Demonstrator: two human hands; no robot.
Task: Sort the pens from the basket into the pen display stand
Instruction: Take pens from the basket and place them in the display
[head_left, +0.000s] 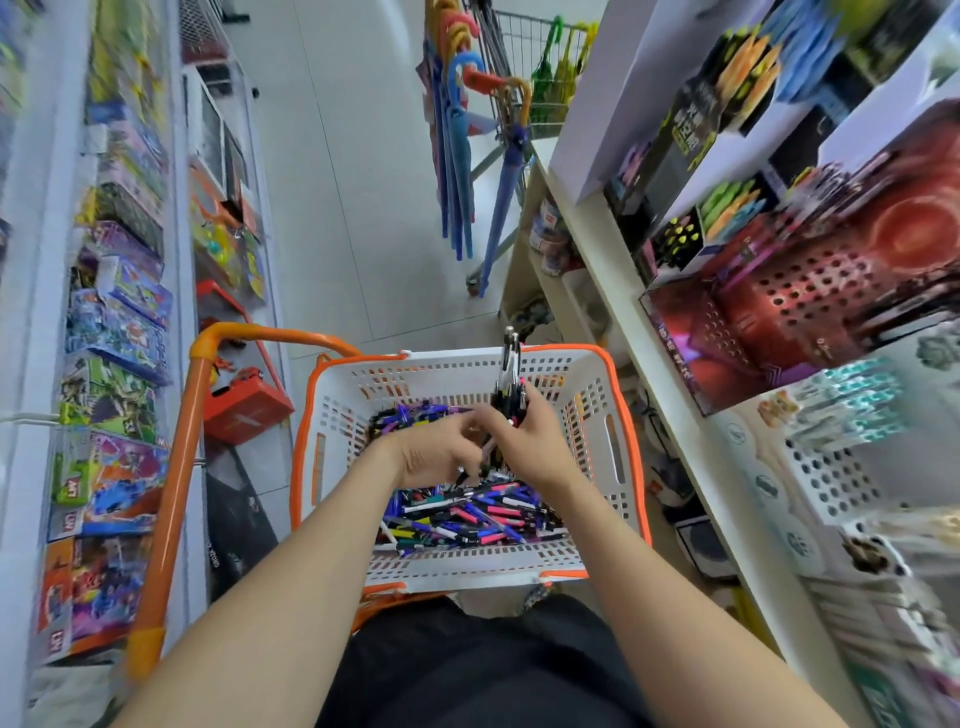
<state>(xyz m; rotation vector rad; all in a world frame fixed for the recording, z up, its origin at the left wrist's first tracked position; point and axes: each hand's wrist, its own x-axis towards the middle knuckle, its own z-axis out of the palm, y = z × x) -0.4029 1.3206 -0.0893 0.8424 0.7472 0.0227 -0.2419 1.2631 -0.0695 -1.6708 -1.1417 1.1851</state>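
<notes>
Right hand gripped an upright bundle of dark barrels, silver tips pointing up above the fist. Its fingers were curled round the lower part, so the bottom ends were hidden. Left hand reached across to the foot of that bundle with fingers bent. A pinkish barrel showed between the two hands, but I could not tell whether the left hand pinched it or only touched it.

Both hands hovered over a white basket with an orange rim. Loose pens, blue, pink, black and yellow, covered its floor in a heap, and the hands and forearms hid part of it. An orange handle curved past the basket's left side.

On the right, a shelf carried a red stand full of round holes, smeared by motion blur, its contents unreadable, its right side cut off by the frame. Blurred boxes lined the left. Umbrellas hung beyond the basket.
</notes>
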